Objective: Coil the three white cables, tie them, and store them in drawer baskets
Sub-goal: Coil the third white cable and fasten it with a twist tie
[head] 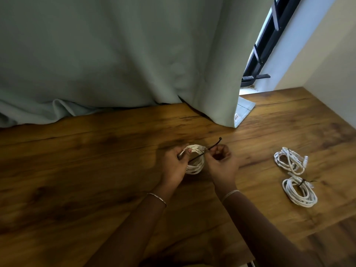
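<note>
left hand (pixel 173 166) grips round white cable coil (pixel 194 160); right hand (pixel 221 162) pinches thin black tie (pixel 204 151).

Both bare forearms reach in from the near edge of the bench (pixel 77 180). The left forearm (pixel 133 228) and the right forearm (pixel 269 226) angle toward each other, so the hands meet close together over the middle of the bench. The left hand (pixel 172 166) is turned with its palm toward the right hand, its fingers (pixel 183 151) curled round a coiled white cable (pixel 195 164). The right hand (pixel 223 162) sits just beside it, thumb and forefinger pinching a black cable tie (pixel 211 149) that runs across the coil, the other fingers folded into the palm. A thin bracelet (pixel 157 198) rings the left wrist, a pale band (pixel 230 194) the right.
</note>
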`<state>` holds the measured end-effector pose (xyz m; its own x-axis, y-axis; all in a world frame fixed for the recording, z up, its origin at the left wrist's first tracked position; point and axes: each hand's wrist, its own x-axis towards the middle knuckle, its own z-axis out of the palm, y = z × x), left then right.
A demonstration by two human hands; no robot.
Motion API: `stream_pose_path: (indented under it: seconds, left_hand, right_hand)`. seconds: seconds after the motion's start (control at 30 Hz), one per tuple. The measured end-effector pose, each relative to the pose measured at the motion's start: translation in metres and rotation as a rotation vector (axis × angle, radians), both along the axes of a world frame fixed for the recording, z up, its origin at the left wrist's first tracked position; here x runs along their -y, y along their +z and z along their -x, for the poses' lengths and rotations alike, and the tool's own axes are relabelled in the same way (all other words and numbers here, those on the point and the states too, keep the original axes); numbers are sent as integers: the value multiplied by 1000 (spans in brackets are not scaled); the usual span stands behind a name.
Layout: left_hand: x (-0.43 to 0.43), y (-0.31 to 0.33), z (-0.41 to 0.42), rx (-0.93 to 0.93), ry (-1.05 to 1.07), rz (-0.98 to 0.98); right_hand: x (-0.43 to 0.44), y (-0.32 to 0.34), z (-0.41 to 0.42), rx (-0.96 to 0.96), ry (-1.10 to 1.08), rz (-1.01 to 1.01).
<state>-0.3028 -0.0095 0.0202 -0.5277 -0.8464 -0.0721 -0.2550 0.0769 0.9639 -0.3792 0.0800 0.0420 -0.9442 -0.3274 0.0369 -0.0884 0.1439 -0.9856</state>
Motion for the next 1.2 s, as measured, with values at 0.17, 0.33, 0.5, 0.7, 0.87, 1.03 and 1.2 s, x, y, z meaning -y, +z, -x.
stream_pose_path:
  seconds: [0.17,0.33,0.5,0.7,0.87,1.03,1.2]
  left_hand:
    - [2,-5,1,34,19,36]
    - [5,-9,-1,55,31,61]
    - [7,-10,-1,50,27,48]
    - [8,-13,0,43,22,59]
    - [8,-14,-1,-2,29,18]
    - [10,-11,0,-7,31,11]
    - [15,-9,1,-36,22,-18]
  right_hand:
    - [6,-3,1,-35,9,-21]
    - [9,-6,3,-63,34,-80]
    - [15,-12,6,-50,57,-132]
    - [18,-15,5,-95,125,-152]
    - [17,-14,3,-202,166,-151]
    - [10,-18,1,-515,205,-340]
    - [2,-26,3,-906,237,-467]
